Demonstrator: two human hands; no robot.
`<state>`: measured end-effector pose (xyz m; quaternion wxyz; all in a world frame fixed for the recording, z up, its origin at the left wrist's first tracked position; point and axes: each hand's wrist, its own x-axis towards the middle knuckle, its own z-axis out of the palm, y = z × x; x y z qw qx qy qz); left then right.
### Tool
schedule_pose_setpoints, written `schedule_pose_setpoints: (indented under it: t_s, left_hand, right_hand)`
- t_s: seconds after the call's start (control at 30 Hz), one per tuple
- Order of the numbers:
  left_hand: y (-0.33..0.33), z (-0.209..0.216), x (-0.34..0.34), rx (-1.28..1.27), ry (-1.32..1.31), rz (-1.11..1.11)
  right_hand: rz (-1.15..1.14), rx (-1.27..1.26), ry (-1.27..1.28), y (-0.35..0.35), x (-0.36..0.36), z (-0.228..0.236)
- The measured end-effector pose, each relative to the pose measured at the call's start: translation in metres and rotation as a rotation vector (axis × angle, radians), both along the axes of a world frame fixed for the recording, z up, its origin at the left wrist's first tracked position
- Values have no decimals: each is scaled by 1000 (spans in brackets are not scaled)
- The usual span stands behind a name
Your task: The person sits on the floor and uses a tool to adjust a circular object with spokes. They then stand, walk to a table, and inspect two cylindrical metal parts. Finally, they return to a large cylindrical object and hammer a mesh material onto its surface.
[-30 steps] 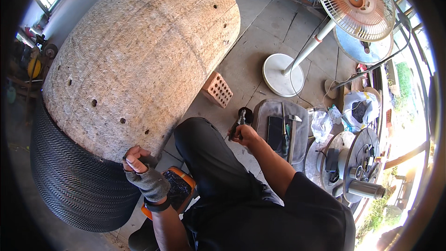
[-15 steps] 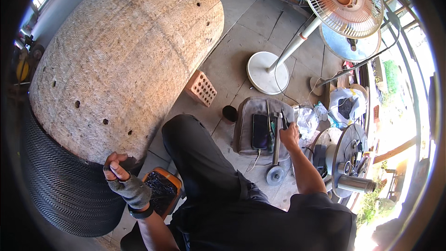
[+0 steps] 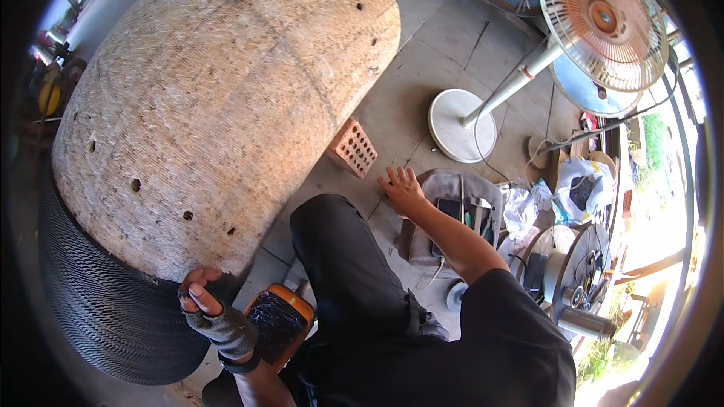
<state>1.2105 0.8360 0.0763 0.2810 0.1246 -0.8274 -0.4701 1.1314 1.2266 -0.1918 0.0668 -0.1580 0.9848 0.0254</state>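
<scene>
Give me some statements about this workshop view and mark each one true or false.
1. The left hand wears a fingerless glove. True.
2. Both hands wear gloves. False: the right hand is bare.
3. A brick lies near the big tan cylinder. True.
4. The right hand grips the brick. False: that hand is spread open, apart from it.
5. The standing fan has a white base. True.
6. The cylinder has no holes. False: several dark holes show.

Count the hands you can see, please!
2. The left hand, in a grey fingerless glove, is near the pale drum; the right hand, bare, is by the grey pad. No others show.
</scene>
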Motion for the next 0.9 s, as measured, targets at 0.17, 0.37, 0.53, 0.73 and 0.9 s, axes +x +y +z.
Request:
schedule_pose_setpoints:
  t_s: [0.17, 0.37, 0.53, 0.73, 0.9]
  left_hand:
    - [-3, -4, 0, -10, -8, 32]
    - [3, -6, -2, 27, 23, 41]
    - [-7, -11, 3, -70, -38, 66]
    - [3, -10, -2, -26, -66, 169]
    - [-10, -25, -3, -131, 21, 182]
  right_hand:
    - [-48, 97, -362, 12, -24, -61]
    - [-190, 42, -552, 21, -49, -17]
    - [-401, -38, -433, 33, -99, 2]
    - [-436, -40, -337, 66, -152, -28]
    - [-462, -100, -418, 51, -170, -29]
